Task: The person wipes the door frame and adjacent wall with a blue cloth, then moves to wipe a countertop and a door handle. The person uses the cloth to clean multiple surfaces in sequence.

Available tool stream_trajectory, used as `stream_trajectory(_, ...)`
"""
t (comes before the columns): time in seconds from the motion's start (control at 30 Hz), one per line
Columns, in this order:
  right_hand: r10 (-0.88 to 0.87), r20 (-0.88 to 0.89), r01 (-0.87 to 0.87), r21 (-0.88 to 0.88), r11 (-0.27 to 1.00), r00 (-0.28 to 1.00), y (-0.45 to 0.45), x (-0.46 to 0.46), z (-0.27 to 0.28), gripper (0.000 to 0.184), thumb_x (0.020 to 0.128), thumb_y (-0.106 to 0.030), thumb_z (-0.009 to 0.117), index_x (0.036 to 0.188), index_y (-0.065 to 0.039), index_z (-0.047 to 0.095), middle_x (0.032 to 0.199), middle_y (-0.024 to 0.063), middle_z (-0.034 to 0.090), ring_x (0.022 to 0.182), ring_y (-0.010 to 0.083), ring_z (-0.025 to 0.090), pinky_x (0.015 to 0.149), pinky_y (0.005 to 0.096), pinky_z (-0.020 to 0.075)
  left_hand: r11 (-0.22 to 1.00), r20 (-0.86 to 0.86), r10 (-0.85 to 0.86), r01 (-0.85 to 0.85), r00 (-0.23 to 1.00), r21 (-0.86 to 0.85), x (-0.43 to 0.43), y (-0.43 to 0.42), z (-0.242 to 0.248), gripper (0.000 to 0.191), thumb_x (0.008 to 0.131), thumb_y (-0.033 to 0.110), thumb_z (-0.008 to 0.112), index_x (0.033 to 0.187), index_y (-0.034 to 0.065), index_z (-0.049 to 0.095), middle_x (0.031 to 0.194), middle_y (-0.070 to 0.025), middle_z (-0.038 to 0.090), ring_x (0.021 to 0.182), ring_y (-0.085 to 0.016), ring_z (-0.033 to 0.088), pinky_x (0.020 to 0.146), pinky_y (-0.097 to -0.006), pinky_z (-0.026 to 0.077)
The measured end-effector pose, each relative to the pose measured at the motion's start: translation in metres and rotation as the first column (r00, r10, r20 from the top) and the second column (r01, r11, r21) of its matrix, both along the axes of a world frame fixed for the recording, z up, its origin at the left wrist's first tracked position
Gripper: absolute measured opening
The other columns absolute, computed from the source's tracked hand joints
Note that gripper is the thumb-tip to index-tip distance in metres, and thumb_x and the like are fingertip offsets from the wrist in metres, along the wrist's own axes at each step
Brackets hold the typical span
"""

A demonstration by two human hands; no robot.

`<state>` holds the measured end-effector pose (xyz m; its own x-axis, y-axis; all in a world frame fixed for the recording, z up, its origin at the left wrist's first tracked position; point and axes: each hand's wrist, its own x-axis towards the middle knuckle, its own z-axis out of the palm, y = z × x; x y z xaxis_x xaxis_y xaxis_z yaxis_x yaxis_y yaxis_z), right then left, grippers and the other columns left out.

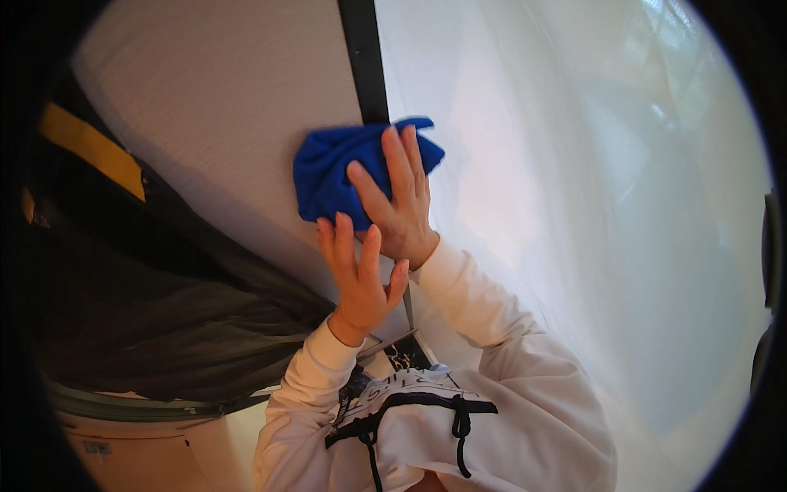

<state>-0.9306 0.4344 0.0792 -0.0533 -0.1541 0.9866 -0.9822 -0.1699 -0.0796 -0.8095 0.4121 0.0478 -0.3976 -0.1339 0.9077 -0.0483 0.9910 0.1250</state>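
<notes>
My right hand [403, 203] lies spread over a crumpled blue cloth [326, 175], pressing it against an upright pale surface [246, 80]. The cloth covers part of a black vertical strip [363, 55] and reaches a little past its right side. Just below, my left hand [359, 280] is raised with its fingers apart and nothing in it. Its fingertips overlap the cloth's lower edge in view; whether they touch it, I cannot tell.
Right of the strip stretches a glossy white surface [522, 184] with reflections. Dark fabric [184, 307] hangs at the left, near a yellow band [92, 150]. A brown panel with a small metal fitting [97, 448] shows lower left. Black veined material [406, 353] is beyond my sleeves.
</notes>
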Motion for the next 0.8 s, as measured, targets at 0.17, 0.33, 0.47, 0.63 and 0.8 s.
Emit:
stream_trajectory(0.17,0.064,0.052,-0.064,-0.004,0.998,0.997,-0.003,-0.003,-0.04,0.058,0.072,-0.024,0.071,0.124,-0.021,0.046,0.141,0.0251,0.023,0.124,0.049,0.032,0.091,0.0528,0.0387,1.0,0.002,0.007,-0.007,1.0,-0.004,0.0,0.011,-0.014,0.062,0.083,0.028,0.058,0.133,0.0022,0.032,0.14,-0.0312,0.018,0.129,-0.052,0.015,0.101,-0.0598,0.017)
stream_trajectory(0.33,-0.077,0.161,0.061,0.101,0.993,0.984,0.014,0.031,-0.128,0.049,0.071,-0.018,0.069,0.115,-0.017,0.048,0.136,0.0269,0.027,0.121,0.0489,0.035,0.098,0.0588,0.0296,0.993,0.235,0.002,-0.029,0.972,0.111,0.02,0.025,-0.046,0.065,0.085,0.027,0.055,0.137,0.0015,0.026,0.141,-0.0326,0.014,0.13,-0.052,0.012,0.102,-0.0603,0.013)
stream_trajectory(0.47,-0.059,0.182,0.025,0.183,0.983,0.982,0.022,0.027,-0.102,0.05,0.075,-0.026,0.067,0.122,-0.022,0.052,0.138,0.024,0.026,0.126,0.0467,0.027,0.093,0.0589,0.0272,0.992,0.273,0.041,-0.071,0.961,0.101,0.025,0.028,-0.045,0.063,0.085,0.025,0.055,0.136,0.0006,0.028,0.141,-0.0337,0.013,0.129,-0.054,0.01,0.101,-0.0621,0.015)
stream_trajectory(0.63,-0.069,-0.065,0.078,0.143,0.987,0.995,-0.002,0.036,-0.082,0.062,0.074,-0.03,0.068,0.131,-0.025,0.043,0.142,0.0182,0.028,0.133,0.0422,0.018,0.102,0.0575,0.0163,0.989,0.122,0.107,-0.118,0.987,0.087,0.038,0.021,-0.062,0.065,0.081,0.027,0.062,0.134,0.0019,0.035,0.139,-0.0338,0.017,0.125,-0.057,0.017,0.097,-0.0646,0.019)
stream_trajectory(0.8,0.045,-0.13,-0.022,0.173,0.985,0.991,-0.009,0.044,-0.162,0.059,0.079,-0.032,0.064,0.132,-0.025,0.039,0.142,0.0137,0.03,0.134,0.0377,0.019,0.104,0.0557,0.0176,0.943,0.352,0.083,-0.188,0.932,0.275,0.049,0.036,-0.112,0.071,0.079,0.027,0.064,0.136,0.0015,0.029,0.135,-0.0343,0.019,0.12,-0.06,0.02,0.096,-0.0645,0.02)
